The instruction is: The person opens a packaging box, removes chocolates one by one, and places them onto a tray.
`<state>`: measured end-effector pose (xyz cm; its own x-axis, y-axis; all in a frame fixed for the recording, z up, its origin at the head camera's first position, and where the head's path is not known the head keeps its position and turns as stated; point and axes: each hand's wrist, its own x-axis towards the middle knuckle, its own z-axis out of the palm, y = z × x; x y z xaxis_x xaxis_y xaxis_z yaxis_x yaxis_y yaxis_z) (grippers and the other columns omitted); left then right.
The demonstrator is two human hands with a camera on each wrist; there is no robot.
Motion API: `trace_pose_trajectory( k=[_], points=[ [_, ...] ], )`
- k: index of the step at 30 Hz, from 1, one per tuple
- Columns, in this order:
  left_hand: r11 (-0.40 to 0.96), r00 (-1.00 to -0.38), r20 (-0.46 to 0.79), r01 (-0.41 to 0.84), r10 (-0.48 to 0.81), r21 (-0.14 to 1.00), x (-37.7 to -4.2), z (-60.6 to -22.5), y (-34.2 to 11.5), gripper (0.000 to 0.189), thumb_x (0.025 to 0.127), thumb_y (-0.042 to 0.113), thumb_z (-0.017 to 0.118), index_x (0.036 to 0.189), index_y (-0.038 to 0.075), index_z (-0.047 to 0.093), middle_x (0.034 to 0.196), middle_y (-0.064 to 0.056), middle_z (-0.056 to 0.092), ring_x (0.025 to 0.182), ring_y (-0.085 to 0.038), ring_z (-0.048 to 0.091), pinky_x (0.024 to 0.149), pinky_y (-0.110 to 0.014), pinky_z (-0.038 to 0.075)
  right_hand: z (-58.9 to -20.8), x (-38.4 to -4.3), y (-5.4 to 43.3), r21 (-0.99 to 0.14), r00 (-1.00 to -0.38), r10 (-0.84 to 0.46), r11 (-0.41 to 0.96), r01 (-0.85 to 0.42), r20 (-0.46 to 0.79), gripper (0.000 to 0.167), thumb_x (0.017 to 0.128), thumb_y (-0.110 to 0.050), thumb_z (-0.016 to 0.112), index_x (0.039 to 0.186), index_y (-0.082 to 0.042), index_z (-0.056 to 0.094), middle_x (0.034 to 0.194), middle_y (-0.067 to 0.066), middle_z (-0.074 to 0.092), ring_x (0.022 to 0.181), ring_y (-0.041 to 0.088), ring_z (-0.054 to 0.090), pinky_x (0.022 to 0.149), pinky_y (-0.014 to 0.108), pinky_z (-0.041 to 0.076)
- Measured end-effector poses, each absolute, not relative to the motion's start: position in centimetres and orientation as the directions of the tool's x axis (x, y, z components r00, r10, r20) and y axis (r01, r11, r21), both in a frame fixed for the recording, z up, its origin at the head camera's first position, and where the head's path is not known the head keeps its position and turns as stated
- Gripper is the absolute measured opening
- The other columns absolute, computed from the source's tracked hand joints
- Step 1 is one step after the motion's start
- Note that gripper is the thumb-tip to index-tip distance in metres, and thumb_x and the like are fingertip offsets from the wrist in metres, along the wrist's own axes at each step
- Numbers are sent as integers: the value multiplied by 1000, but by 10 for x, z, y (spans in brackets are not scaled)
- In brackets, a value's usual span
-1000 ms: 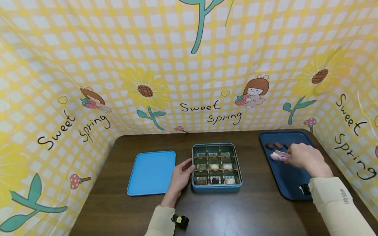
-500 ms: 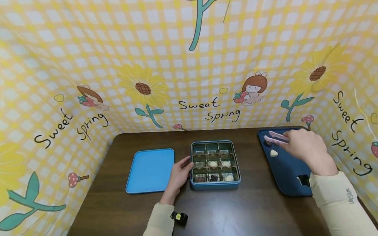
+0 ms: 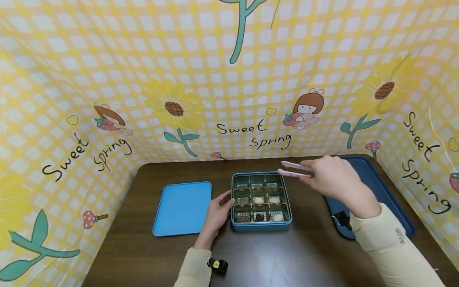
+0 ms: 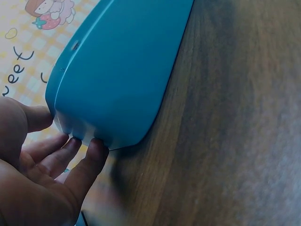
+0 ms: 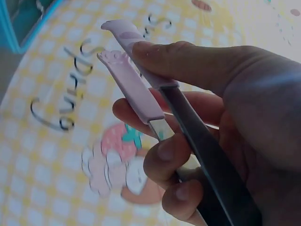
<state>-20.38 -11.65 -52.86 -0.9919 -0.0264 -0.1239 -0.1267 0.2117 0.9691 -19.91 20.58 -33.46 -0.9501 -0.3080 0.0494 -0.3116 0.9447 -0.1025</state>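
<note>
A blue tin [image 3: 261, 227] with a divided gold insert stands mid-table. White chocolates [image 3: 259, 200] lie in the middle row's centre and right compartments. The front row holds a brown chocolate [image 3: 244, 217], a dark striped one [image 3: 259, 217] and a white one [image 3: 277, 216]. My left hand [image 3: 217, 212] touches the tin's left side, thumb by the rim and fingertips [image 4: 96, 148] against the wall. Beyond the tin's back right corner, my right hand [image 3: 333, 179] grips tongs [image 5: 202, 141] with pink paw-like tips. Those tips are apart, and nothing shows between them.
A light blue lid [image 3: 183, 208] lies left of the tin. On the right is a dark blue tray [image 3: 376, 179], partly covered by my right hand and sleeve [image 3: 387, 235]. Patterned yellow cloth [image 3: 201, 59] hangs behind and along both sides of the dark wooden table [image 3: 143, 255].
The tongs have lifted off the tray, leaving a white chocolate there, and my right hand has carried them left towards the tin. My left hand stays against the tin.
</note>
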Motion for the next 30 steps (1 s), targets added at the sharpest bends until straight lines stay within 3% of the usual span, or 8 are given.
trace_pose_trajectory(
  k=[4, 15, 23, 28, 30],
  points=[
    [217, -993, -115, -117, -19, 969, -203, -528, -117, 44, 103, 20, 61, 144, 4, 56, 138, -19, 60, 106, -22, 66, 77, -35, 57, -347, -206, 187, -120, -927, -372, 920, -374, 44, 43, 89, -37, 78, 127, -15, 73, 84, 0, 73, 55, 11, 54, 46, 32, 41],
    [214, -992, -122, -125, -27, 969, -202, -527, -117, 43, 102, 20, 62, 143, 6, 58, 136, -18, 62, 102, -21, 67, 74, -30, 57, -381, -216, 147, -116, -875, -481, 873, -473, -57, 29, 87, -33, 80, 111, -17, 79, 77, -5, 68, 56, 11, 52, 48, 30, 43],
    [212, -992, -123, -123, -11, 970, -201, -528, -117, 43, 102, 20, 62, 143, 5, 57, 137, -18, 61, 103, -21, 67, 75, -31, 57, -398, -223, 135, -122, -854, -501, 865, -487, -143, 29, 86, -33, 82, 109, -16, 80, 82, -4, 70, 59, 11, 55, 53, 33, 49],
    [222, -992, -121, -123, -25, 967, -202, -527, -117, 43, 103, 20, 62, 143, 5, 58, 136, -18, 61, 102, -21, 66, 76, -34, 57, -401, -229, 125, -54, -838, -525, 850, -523, -146, 14, 87, -31, 80, 88, -18, 77, 67, -6, 59, 55, 12, 50, 51, 33, 42],
    [223, -992, -124, -127, -26, 966, -202, -526, -117, 43, 102, 20, 62, 143, 6, 58, 136, -17, 62, 102, -21, 66, 76, -35, 57, -400, -230, 120, -8, -839, -521, 850, -526, -156, 15, 88, -31, 79, 81, -19, 72, 64, -5, 55, 55, 13, 49, 52, 34, 41]
  ],
)
